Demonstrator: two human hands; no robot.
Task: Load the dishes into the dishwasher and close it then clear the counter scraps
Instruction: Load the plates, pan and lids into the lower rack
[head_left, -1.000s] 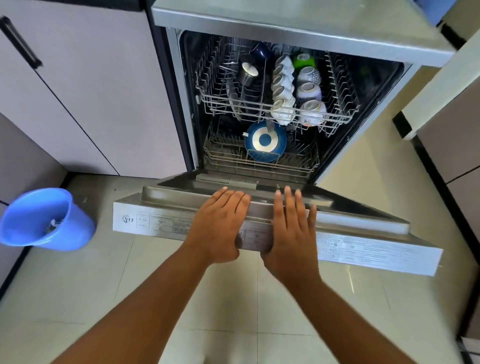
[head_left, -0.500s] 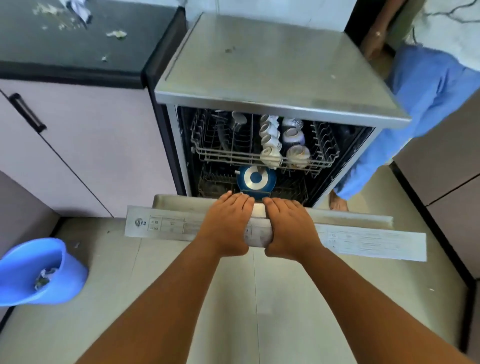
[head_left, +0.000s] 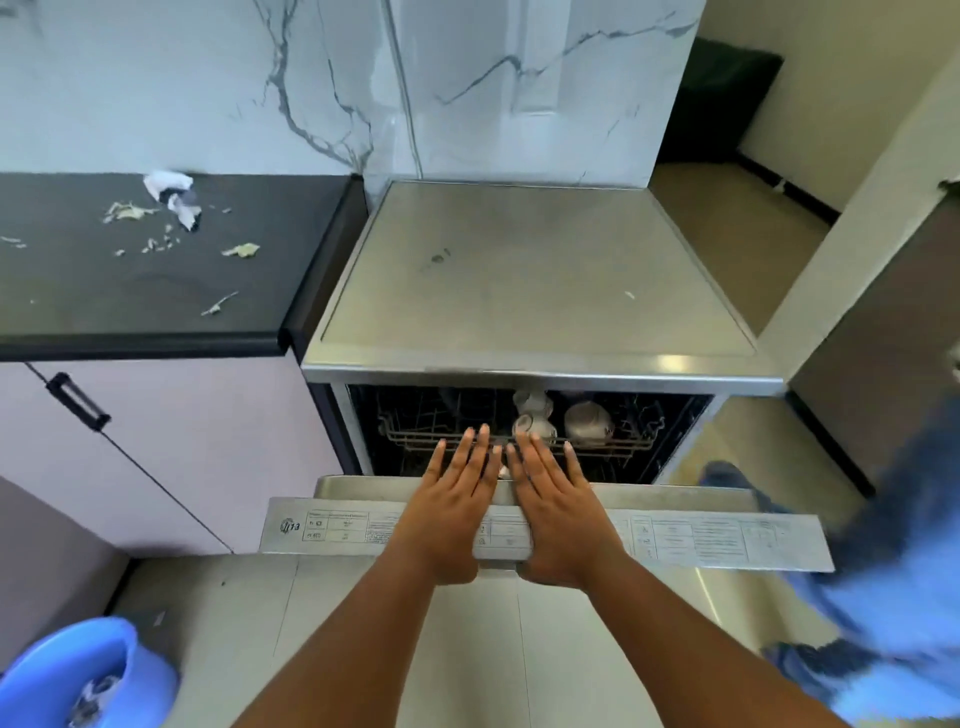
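Note:
The steel dishwasher door (head_left: 332, 527) is tilted partway up, its labelled top edge facing me. My left hand (head_left: 454, 512) and my right hand (head_left: 558, 512) press flat on that edge side by side, fingers straight and pointing into the opening. Behind them the upper rack (head_left: 415, 441) holds white cups (head_left: 587, 423); the lower rack is hidden. On the black counter (head_left: 156, 322) at the left lie green vegetable scraps (head_left: 241, 250) and a crumpled white wrapper (head_left: 174, 195).
A blue bin (head_left: 78, 675) with scraps inside stands on the floor at lower left. Blurred blue cloth of a person (head_left: 883, 597) fills the lower right beside the door. The dishwasher's steel top (head_left: 530, 270) sits against a marble wall. A cabinet handle (head_left: 78, 400) is at left.
The door has swung further up, hiding the lower rack and the blue plate. My fingers went from curled over the edge to flat. The view lifted, showing the counter scraps.

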